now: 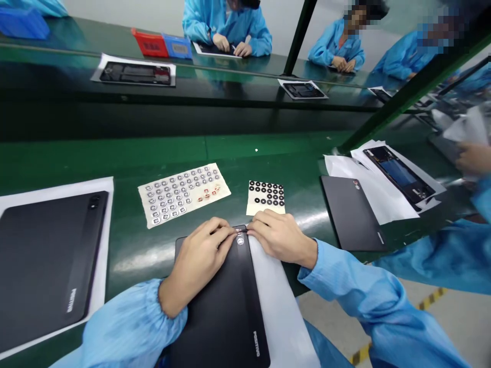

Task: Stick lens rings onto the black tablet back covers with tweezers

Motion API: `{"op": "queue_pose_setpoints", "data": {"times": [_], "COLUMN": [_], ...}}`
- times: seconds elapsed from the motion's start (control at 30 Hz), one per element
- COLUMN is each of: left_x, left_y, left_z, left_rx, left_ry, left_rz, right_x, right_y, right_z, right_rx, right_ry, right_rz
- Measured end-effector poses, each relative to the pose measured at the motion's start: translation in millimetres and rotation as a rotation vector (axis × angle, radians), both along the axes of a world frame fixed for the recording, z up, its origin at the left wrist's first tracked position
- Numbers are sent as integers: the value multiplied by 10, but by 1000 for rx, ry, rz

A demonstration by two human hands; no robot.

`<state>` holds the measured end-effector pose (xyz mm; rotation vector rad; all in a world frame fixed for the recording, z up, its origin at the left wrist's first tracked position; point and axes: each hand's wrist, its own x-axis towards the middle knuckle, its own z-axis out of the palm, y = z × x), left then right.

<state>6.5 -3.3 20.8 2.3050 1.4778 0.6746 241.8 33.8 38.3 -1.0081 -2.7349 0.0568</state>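
A dark tablet back cover [222,317] lies in front of me, partly over a white sheet [276,301]. My left hand [203,255] rests across its upper part, thumb and fingers pinched at the camera opening. From the other side my right hand [282,236] meets it, its fingertips pinched at the same corner. A small dark piece shows between the fingertips, too hidden to name. Just beyond my hands lies a small sheet of black ring stickers [265,198]. Farther left is a larger cream sheet of round stickers [172,194], with red marks at its right end.
Another dark tablet [42,255] lies on white paper at left. To the right are a tablet cover [351,212] and an opened tablet [399,174] on papers. A co-worker's arm [452,255] reaches in at right. A green post [399,97] slants across the bench.
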Motion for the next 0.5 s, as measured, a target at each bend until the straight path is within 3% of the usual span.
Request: {"op": "queue_pose_setpoints", "data": {"times": [0.13, 0.33, 0.5], "left_x": [22, 32, -5], "left_y": [2, 29, 51], "left_z": [-25, -23, -25], "left_rx": [0, 50, 55], "left_ry": [33, 45, 50], "left_rz": [-15, -44, -93], "right_x": [32, 11, 0], "right_y": [-91, -230, -309], "right_z": [-36, -95, -200], "right_rx": [63, 257, 350], "right_ry": [1, -21, -18], "right_rz": [-6, 94, 50]}}
